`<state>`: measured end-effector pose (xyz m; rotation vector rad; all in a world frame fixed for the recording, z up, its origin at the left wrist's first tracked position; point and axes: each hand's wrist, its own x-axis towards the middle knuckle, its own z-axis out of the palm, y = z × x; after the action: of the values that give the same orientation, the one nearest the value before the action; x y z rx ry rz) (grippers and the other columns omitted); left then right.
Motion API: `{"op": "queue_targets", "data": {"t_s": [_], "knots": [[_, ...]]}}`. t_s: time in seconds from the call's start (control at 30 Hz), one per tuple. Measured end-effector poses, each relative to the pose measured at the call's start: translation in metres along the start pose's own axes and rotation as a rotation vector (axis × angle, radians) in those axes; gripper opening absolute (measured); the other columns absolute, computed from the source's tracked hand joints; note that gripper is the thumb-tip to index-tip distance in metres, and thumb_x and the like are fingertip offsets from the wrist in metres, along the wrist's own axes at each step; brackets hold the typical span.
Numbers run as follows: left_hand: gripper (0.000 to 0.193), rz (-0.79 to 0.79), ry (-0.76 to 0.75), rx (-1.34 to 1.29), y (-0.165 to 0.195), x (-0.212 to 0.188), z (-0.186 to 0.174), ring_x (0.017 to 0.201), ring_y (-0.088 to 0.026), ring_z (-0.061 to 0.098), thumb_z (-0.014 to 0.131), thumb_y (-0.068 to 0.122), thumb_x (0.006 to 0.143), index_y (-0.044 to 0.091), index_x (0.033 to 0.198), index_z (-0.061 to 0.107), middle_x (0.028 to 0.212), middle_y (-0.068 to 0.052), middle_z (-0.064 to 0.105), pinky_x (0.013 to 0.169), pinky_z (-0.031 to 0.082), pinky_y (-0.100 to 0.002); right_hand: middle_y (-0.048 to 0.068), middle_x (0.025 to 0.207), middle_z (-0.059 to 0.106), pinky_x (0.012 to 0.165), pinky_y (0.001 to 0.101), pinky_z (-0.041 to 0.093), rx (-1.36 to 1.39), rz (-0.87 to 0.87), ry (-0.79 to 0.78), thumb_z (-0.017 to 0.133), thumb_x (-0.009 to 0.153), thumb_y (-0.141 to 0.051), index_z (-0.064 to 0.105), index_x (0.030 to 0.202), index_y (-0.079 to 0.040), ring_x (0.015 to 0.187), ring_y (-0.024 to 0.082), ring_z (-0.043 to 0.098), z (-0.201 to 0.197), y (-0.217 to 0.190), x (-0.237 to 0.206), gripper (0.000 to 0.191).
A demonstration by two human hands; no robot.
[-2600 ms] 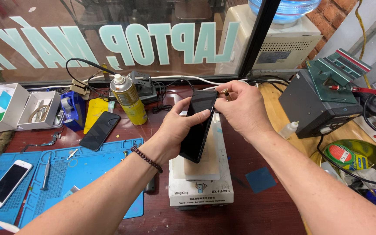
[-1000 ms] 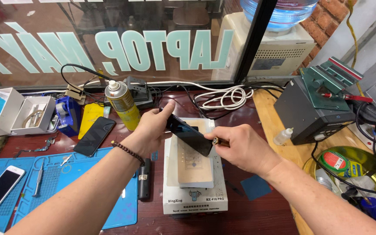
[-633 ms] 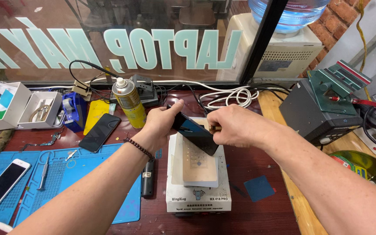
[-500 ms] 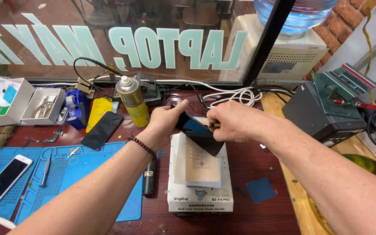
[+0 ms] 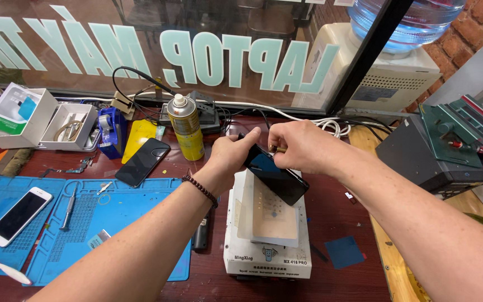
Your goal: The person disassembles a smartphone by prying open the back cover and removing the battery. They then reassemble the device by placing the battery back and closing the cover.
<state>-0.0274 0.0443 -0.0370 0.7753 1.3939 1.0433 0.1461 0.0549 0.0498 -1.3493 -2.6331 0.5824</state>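
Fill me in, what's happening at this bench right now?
A person holds a black phone tilted above a white heating plate machine on the dark red table. The left hand grips the phone's upper end; the right hand pinches a small brass-coloured tool against its top edge. A yellow spray can stands just behind. On the left, another dark phone lies beside a blue work mat, and a white phone lies on the mat.

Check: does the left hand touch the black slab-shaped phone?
Touching. The head view shows the left hand gripping the black slab-shaped phone at its upper end.
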Motion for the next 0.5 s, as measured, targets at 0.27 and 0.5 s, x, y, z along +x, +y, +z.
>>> {"op": "queue_targets", "data": {"t_s": [0.27, 0.5], "knots": [[0.069, 0.151, -0.096, 0.008, 0.017, -0.025, 0.007, 0.084, -0.016, 0.062, 0.07, 0.011, 0.069, 0.003, 0.136, 0.053, 0.097, -0.007, 0.067, 0.072, 0.051, -0.033, 0.004, 0.063, 0.065, 0.063, 0.0337, 0.053, 0.111, 0.115, 0.097, 0.073, 0.076, -0.013, 0.069, 0.097, -0.009, 0.061, 0.016, 0.063, -0.004, -0.004, -0.026, 0.022], [0.1, 0.295, -0.109, 0.005, 0.009, -0.041, 0.016, 0.105, -0.013, 0.066, 0.083, 0.009, 0.066, 0.01, 0.155, 0.037, 0.125, -0.007, 0.066, 0.089, 0.055, -0.028, 0.001, 0.056, 0.053, 0.058, 0.0314, 0.047, 0.178, 0.114, 0.1, 0.073, 0.078, -0.013, 0.071, 0.093, -0.008, 0.056, 0.012, 0.051, -0.007, 0.008, -0.027, 0.016]]}}
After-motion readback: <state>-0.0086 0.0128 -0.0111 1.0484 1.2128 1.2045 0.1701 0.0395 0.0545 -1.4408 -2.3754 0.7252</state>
